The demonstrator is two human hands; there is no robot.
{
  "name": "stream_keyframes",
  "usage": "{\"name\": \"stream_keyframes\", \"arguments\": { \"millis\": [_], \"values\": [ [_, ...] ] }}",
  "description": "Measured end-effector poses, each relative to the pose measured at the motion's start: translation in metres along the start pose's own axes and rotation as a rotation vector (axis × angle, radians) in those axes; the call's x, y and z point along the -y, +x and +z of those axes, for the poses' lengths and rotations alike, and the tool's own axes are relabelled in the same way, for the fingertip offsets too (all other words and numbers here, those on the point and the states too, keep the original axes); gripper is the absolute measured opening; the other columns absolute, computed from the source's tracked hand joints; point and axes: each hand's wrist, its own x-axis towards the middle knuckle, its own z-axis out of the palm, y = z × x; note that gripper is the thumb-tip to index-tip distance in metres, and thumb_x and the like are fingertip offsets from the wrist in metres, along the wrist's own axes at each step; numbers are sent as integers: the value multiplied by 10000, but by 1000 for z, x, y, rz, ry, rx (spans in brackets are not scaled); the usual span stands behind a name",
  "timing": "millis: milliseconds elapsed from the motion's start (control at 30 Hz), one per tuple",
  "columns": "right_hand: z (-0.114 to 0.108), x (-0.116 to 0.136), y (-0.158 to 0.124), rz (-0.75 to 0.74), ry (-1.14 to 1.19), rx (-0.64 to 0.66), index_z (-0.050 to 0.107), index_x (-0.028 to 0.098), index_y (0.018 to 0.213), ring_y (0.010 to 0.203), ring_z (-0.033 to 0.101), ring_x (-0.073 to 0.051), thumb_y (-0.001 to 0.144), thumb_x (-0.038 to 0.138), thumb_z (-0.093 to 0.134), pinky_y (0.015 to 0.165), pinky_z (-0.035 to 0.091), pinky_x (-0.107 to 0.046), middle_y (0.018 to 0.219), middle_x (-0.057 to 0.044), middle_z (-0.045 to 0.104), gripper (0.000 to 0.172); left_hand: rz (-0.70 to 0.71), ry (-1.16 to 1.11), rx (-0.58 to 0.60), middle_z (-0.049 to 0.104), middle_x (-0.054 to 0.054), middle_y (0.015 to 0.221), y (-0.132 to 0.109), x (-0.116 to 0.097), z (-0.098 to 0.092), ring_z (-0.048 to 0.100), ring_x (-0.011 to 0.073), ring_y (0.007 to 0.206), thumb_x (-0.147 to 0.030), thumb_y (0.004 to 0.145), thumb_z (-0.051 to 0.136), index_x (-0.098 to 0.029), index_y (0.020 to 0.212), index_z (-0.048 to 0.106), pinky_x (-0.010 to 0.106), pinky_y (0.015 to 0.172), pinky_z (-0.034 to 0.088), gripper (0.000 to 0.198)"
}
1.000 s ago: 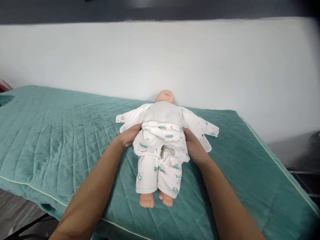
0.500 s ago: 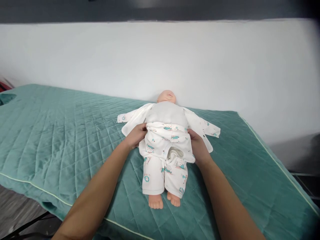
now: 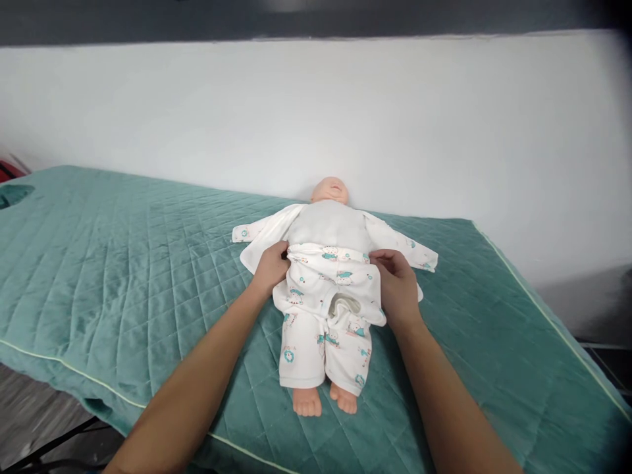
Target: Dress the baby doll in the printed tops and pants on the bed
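Note:
A baby doll (image 3: 330, 191) lies on its back, head toward the wall and bare feet toward me. Its white printed trousers (image 3: 326, 283) reach up to the waist of the pale cloth torso (image 3: 326, 224). The white printed jacket (image 3: 397, 237) lies spread open under it, with both sleeves out to the sides. My left hand (image 3: 271, 266) pinches the trousers' waistband at the left edge. At the right edge, my right hand (image 3: 395, 280) grips the waistband between thumb and fingers. Folds of cloth hide some of the fingertips.
The doll rests on a green quilted cover (image 3: 162, 263) with pale piping along its edges. Behind it stands a white wall (image 3: 316, 112) with a dark band on top. A dark metal leg (image 3: 59, 441) shows below the near left edge.
My right hand has shifted its hold slightly at the waistband, its fingers now more bent and raised. My left hand stays at the left edge, and the doll has barely moved.

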Motion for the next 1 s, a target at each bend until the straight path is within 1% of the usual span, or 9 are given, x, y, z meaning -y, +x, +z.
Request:
{"name": "stream_keyframes", "arguments": {
  "millis": [100, 200, 333, 433, 567, 700, 800, 900, 1000],
  "values": [
    [0, 4, -3, -135, -52, 12, 636, 258, 922, 935, 621, -216, 833, 379, 675, 851, 515, -375, 963, -39, 666, 155, 31, 18, -219, 669, 30, 889, -4, -5, 0, 598, 204, 911, -97, 695, 547, -190, 875, 635, 320, 844, 473, 220],
    [1, 8, -6, -282, -128, 119, 636, 274, 970, 1018, 593, -217, 858, 376, 685, 913, 510, -390, 1041, -40, 613, 160, 212, 18, -373, 660, 46, 1071, -10, -13, -1, 601, 197, 1065, -136, 783, 539, -212, 953, 636, 321, 924, 484, 210],
    [-3, 7, -3, -458, -238, 223, 615, 282, 990, 1129, 550, -240, 832, 371, 734, 999, 481, -446, 1140, -51, 543, 217, 412, 132, -225, 617, 70, 1214, -15, -24, -1, 547, 219, 1224, -244, 853, 628, -218, 932, 667, 383, 1120, 382, 93],
    [-7, 5, 1, -505, -339, 275, 590, 265, 955, 1180, 524, -260, 803, 363, 768, 1068, 420, -489, 1175, -67, 520, 254, 415, 159, -24, 576, 94, 1269, -16, -28, -2, 532, 238, 1259, -293, 847, 678, -207, 940, 661, 383, 1115, 384, 128],
    [-9, 6, 3, -561, -467, 320, 561, 250, 865, 1194, 512, -275, 836, 355, 738, 1043, 423, -477, 1212, -86, 524, 207, 368, 196, 98, 533, 96, 1306, -16, -31, -8, 496, 248, 1296, -329, 833, 700, -204, 873, 591, 369, 1106, 381, 171],
    [-4, 10, 6, -638, -502, 344, 554, 246, 823, 1142, 558, -260, 921, 348, 630, 1003, 440, -446, 1179, -95, 564, 161, 421, 218, 129, 567, 92, 1237, -12, -34, -11, 536, 228, 1203, -331, 874, 640, -204, 832, 543, 335, 1030, 406, 165],
    [2, 13, 11, -620, -495, 345, 549, 255, 804, 1071, 592, -258, 940, 376, 587, 951, 453, -420, 1101, -81, 620, 186, 423, 235, 94, 627, 57, 1049, -1, -36, -8, 571, 198, 998, -334, 910, 577, -210, 812, 510, 304, 871, 427, 172],
    [9, 16, 21, -513, -526, 283, 559, 262, 816, 884, 592, -241, 940, 418, 564, 835, 444, -387, 918, -46, 649, 199, 361, 234, 24, 574, -4, 804, 15, -39, -3, 506, 163, 773, -345, 923, 555, -213, 797, 479, 287, 734, 375, 198],
    [17, 15, 40, -355, -565, 186, 538, 258, 778, 697, 495, -199, 924, 444, 574, 721, 389, -353, 697, -1, 558, 240, 317, 189, -6, 479, -39, 699, 36, -37, 0, 421, 140, 681, -350, 915, 576, -213, 798, 462, 280, 670, 310, 213]
  ]
}}
